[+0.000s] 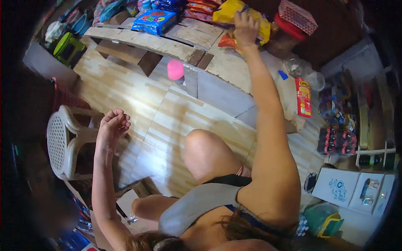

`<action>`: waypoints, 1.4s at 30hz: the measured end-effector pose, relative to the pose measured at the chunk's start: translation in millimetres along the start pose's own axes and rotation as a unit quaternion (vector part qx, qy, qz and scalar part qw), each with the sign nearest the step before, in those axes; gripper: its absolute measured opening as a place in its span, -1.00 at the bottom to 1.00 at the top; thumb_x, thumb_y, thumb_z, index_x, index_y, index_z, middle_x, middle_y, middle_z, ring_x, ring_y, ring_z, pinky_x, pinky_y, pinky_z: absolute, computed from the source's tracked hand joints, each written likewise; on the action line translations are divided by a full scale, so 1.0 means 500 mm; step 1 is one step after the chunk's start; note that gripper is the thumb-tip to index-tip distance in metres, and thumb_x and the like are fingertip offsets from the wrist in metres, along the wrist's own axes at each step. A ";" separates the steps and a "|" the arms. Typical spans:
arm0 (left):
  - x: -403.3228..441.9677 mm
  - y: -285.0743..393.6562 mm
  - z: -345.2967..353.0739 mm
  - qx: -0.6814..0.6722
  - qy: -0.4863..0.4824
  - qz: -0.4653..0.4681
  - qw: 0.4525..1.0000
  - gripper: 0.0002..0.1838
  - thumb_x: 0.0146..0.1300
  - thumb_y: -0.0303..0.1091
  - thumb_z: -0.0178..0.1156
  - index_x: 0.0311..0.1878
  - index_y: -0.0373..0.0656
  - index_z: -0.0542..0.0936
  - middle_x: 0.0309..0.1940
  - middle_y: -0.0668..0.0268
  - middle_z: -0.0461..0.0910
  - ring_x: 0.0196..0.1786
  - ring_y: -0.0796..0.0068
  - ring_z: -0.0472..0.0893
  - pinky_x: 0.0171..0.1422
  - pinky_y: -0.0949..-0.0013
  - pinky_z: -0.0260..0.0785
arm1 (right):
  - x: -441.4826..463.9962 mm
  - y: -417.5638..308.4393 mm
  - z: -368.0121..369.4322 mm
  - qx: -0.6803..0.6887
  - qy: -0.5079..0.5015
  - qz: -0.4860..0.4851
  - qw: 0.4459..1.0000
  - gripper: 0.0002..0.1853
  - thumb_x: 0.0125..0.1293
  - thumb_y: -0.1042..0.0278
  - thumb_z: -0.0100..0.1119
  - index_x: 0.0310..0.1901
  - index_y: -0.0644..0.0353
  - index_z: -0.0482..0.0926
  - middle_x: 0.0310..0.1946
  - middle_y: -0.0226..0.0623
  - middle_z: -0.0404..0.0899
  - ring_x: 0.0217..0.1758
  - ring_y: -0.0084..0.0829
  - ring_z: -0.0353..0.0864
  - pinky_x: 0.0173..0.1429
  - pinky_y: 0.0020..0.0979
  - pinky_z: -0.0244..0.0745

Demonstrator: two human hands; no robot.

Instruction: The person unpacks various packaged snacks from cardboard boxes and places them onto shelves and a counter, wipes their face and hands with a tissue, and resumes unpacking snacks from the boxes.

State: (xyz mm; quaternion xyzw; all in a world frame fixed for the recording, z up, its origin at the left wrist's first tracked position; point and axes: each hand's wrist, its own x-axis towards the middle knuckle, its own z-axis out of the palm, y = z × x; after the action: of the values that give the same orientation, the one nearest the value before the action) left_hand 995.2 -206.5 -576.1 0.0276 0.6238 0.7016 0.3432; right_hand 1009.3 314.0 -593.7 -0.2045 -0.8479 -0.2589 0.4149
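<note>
- Counter (234, 69) is the landmark.
- Your right hand (246, 31) reaches over the counter onto the yellow pack (227, 11), which lies on the counter's far side.
- Right fingers lie spread on that pack; can't tell if they grip it.
- Orange pack (227, 41) is on the counter, just beside your right wrist.
- Red-lidded jar (289, 27) stands on the counter, right of the yellow pack.
- Red pack (303, 98) lies at the counter's right end, blue scrap (282, 75) near it.
- Blue pack (155, 21) sits on the counter's left part.
- Your left hand (112, 123) is in the air, well apart from the counter, nearest the stool (57, 144).
- Left fingers curl in, narrow; can't tell if anything small is between them.
- Pink thing (175, 70) is at the counter's near side.
</note>
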 end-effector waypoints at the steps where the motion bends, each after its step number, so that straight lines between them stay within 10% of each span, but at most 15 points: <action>1: 0.007 0.005 0.009 0.008 -0.002 0.002 1.000 -0.95 0.26 -0.40 0.10 -0.22 -0.06 0.48 -0.35 0.33 0.57 -0.37 0.56 0.56 -0.16 0.47 0.43 | 0.000 -0.013 0.002 0.004 -0.043 0.007 0.999 -0.45 -0.06 0.32 0.25 0.08 0.02 0.46 -0.01 -0.31 0.47 0.10 -0.17 0.43 0.13 0.04 0.32; 9: 0.062 0.047 0.061 0.027 -0.042 0.001 0.999 -0.92 0.25 -0.41 0.11 -0.20 -0.09 0.48 -0.35 0.30 0.57 -0.34 0.54 0.56 -0.11 0.44 0.41 | -0.091 0.167 -0.043 0.275 -0.053 0.076 0.957 -0.33 -0.07 0.22 0.33 0.17 0.08 0.40 0.20 -0.15 0.34 0.25 -0.28 0.31 0.16 0.19 0.20; 13: 0.104 0.057 0.060 0.043 -0.031 -0.020 0.998 -0.93 0.25 -0.41 0.10 -0.20 -0.09 0.48 -0.35 0.30 0.57 -0.34 0.54 0.56 -0.12 0.45 0.41 | -0.185 0.392 -0.155 -0.068 -0.085 0.273 0.956 -0.35 -0.15 0.06 0.41 0.06 0.08 0.52 -0.05 -0.13 0.56 0.07 -0.21 0.50 0.17 -0.14 0.34; 16: 0.138 0.049 0.071 0.036 -0.043 -0.037 0.998 -0.90 0.25 -0.42 0.10 -0.18 -0.08 0.47 -0.34 0.30 0.57 -0.34 0.53 0.56 -0.13 0.45 0.41 | -0.304 0.567 -0.084 -0.094 -0.213 0.343 0.910 -0.21 -0.27 -0.03 0.49 0.07 0.17 0.51 -0.21 -0.13 0.63 -0.06 -0.20 0.59 0.12 -0.33 0.42; 18: 0.158 0.046 0.098 0.040 -0.055 -0.045 0.997 -0.89 0.24 -0.42 0.11 -0.17 -0.08 0.46 -0.33 0.30 0.57 -0.34 0.53 0.56 -0.12 0.45 0.40 | -0.366 0.690 0.002 0.139 -0.366 0.412 0.823 -0.13 -0.32 -0.05 0.52 0.10 0.22 0.49 -0.24 -0.12 0.63 -0.10 -0.20 0.61 0.07 -0.34 0.45; 28: 0.177 0.010 0.181 0.069 -0.114 -0.048 0.990 -0.90 0.25 -0.38 0.13 -0.18 -0.03 0.48 -0.33 0.33 0.58 -0.34 0.56 0.57 -0.11 0.42 0.39 | -0.275 0.632 -0.046 0.182 -0.498 0.249 0.810 0.02 -0.37 0.12 0.52 0.22 0.40 0.32 0.08 0.00 0.49 0.16 -0.16 0.48 0.20 -0.30 0.39; 31: 0.175 -0.001 0.171 0.082 -0.099 -0.050 0.990 -0.90 0.26 -0.38 0.11 -0.17 -0.04 0.48 -0.33 0.33 0.58 -0.34 0.56 0.57 -0.12 0.43 0.40 | -0.225 0.594 -0.083 0.226 -0.597 0.261 0.724 0.09 -0.45 0.20 0.54 0.26 0.37 0.26 0.21 0.03 0.35 0.29 -0.16 0.33 0.34 -0.30 0.25; 37: 0.173 -0.038 0.166 0.054 -0.086 -0.071 0.992 -0.91 0.25 -0.40 0.12 -0.18 -0.05 0.48 -0.34 0.33 0.59 -0.33 0.54 0.56 -0.13 0.42 0.41 | -0.193 0.586 -0.064 0.181 -0.639 0.196 0.721 0.04 -0.45 0.29 0.53 0.25 0.29 0.31 0.23 0.00 0.33 0.33 -0.16 0.28 0.39 -0.16 0.15; 42: 0.154 -0.052 0.178 0.071 -0.079 -0.089 0.990 -0.91 0.23 -0.40 0.14 -0.20 -0.05 0.50 -0.34 0.32 0.60 -0.34 0.54 0.57 -0.11 0.42 0.43 | -0.226 0.456 -0.138 -0.030 -0.412 0.128 0.902 -0.53 -0.06 0.41 0.23 0.00 0.05 0.53 0.14 -0.24 0.39 0.25 -0.11 0.31 0.21 0.20 0.14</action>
State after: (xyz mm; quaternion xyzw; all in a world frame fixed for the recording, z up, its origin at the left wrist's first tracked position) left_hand 989.4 -91.0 -609.7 0.0515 0.6428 0.6184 0.4492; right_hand 1243.2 435.8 -587.8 -0.4117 -0.9017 -0.1216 0.0519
